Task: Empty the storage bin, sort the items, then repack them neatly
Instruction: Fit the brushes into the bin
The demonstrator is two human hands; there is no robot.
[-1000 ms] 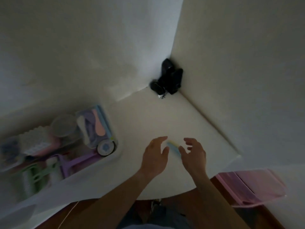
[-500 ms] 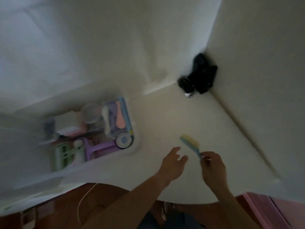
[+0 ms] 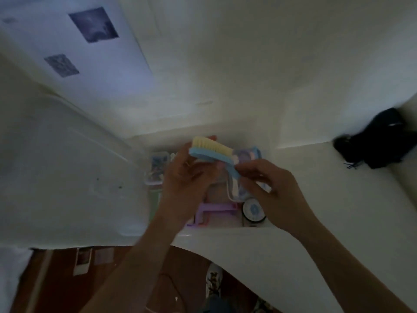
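Blue-backed brush with pale yellow bristles up, held tilted in air above clear storage bin, which sits on white surface holding purple frame and round tin.

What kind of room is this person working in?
Probably a room in a home, though the dim light makes it hard to be sure. A white table sits in a corner between plain walls, pictures hang on the wall, and a storage bin holds small household items.
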